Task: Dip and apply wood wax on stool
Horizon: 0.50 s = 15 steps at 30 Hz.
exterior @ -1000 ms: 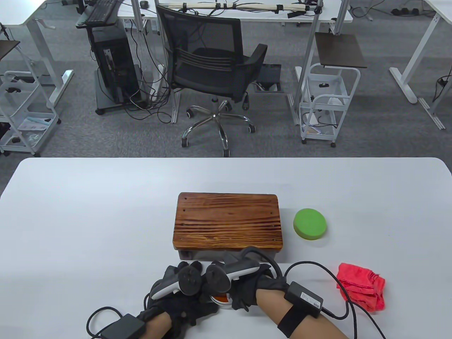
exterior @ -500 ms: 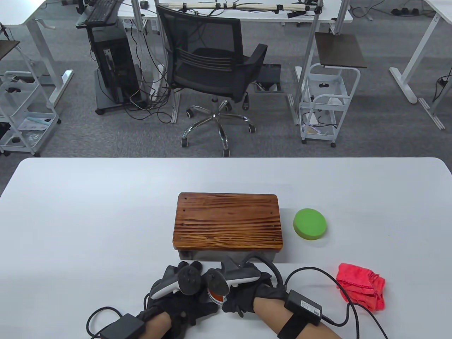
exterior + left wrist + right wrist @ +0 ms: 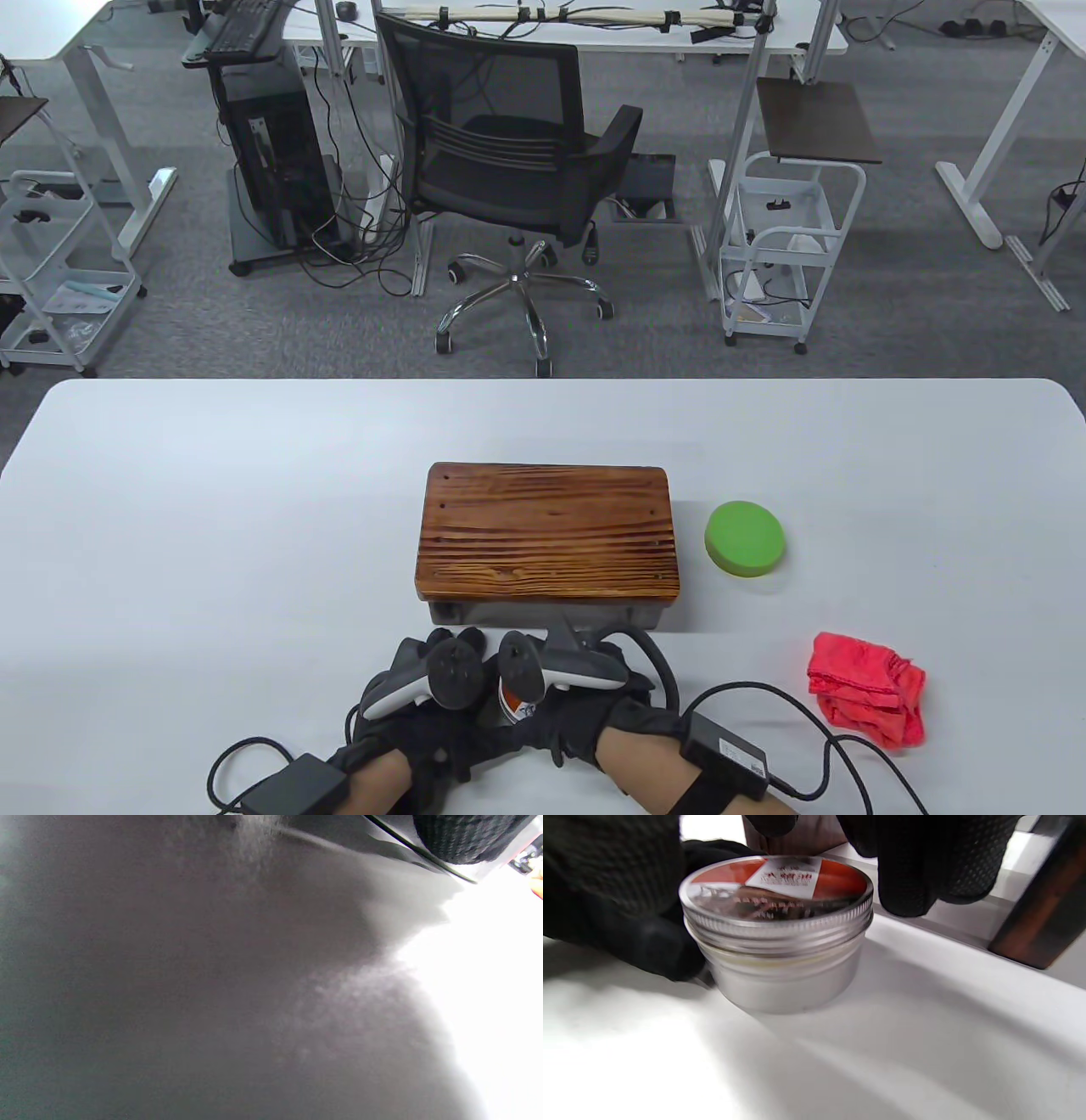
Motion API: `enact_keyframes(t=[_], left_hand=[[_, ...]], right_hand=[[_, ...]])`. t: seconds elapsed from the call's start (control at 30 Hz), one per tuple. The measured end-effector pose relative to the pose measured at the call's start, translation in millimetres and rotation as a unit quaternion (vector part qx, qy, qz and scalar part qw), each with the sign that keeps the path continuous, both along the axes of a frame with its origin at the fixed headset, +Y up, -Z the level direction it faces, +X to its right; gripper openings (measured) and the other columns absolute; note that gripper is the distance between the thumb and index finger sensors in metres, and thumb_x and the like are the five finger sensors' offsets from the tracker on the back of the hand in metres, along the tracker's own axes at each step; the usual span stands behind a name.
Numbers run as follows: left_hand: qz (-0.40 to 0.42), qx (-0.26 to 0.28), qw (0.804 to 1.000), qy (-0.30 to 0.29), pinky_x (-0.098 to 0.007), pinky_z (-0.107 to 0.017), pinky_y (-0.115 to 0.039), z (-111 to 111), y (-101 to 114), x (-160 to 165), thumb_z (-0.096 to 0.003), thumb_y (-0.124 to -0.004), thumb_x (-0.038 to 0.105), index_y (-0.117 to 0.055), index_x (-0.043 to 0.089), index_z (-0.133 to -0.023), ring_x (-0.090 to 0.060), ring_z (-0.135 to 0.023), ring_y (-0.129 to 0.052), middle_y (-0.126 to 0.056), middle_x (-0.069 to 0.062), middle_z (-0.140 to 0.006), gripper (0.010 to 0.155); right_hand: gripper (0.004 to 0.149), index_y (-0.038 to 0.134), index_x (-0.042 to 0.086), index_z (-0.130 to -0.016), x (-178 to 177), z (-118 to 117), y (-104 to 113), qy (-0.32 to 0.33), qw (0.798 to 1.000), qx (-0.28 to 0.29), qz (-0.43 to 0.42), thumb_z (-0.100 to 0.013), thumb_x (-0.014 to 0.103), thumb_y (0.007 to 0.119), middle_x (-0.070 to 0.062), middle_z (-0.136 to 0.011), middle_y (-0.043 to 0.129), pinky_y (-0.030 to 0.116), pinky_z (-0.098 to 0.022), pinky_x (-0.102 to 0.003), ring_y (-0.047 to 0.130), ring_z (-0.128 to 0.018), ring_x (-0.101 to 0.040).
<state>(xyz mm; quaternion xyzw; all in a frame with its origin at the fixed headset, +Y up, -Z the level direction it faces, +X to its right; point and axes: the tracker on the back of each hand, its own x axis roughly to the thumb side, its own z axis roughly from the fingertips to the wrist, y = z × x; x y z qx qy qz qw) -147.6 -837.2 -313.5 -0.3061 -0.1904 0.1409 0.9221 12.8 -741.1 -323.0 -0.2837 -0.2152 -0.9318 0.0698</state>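
A: Change over the last second? Right hand rotates around the wax tin; its wrist swings left, cable follows.

B: Unscrewing, probably. Lid is on, threads showing.

A: Left hand grips the tin's body; right fingers sit at the lid rim. Tin stands on the desk, near side of the stool.

B: Sponge and red cloth untouched. No dipping yet.
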Motion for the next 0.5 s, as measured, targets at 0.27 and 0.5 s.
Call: enact_keyframes(t=[0.27, 0.5], left_hand=[[0.000, 0.000, 1.000, 0.000, -0.076, -0.062, 0.007, 0, 0, 0, -0.0599, -0.062, 0.075, -0.011, 0.047, -0.109, -0.045, -0.099, 0.024, 0.021, -0.006, -0.117, 0.076], [0.001, -0.001, 1.000, 0.000, -0.076, -0.061, 0.007, -1, 0, 0, -0.0599, -0.062, 0.075, -0.012, 0.048, -0.109, -0.045, -0.099, 0.024, 0.021, -0.006, -0.117, 0.075]], right_hand=[[0.069, 0.057, 0.053, -0.095, -14, -15, 2, 0.157, 0.986, -0.039, 0.042, -0.045, 0.040, 0.102, 0.000, -0.118, 0.039, 0.072, -0.073, -0.053, 0.076, -0.099, -0.029], [0.066, 0.061, 0.048, -0.095, -26, -14, -3, 0.174, 0.982, -0.038, 0.067, -0.045, 0.037, 0.102, -0.001, -0.114, 0.052, 0.076, -0.071, -0.046, 0.077, -0.094, -0.033]])
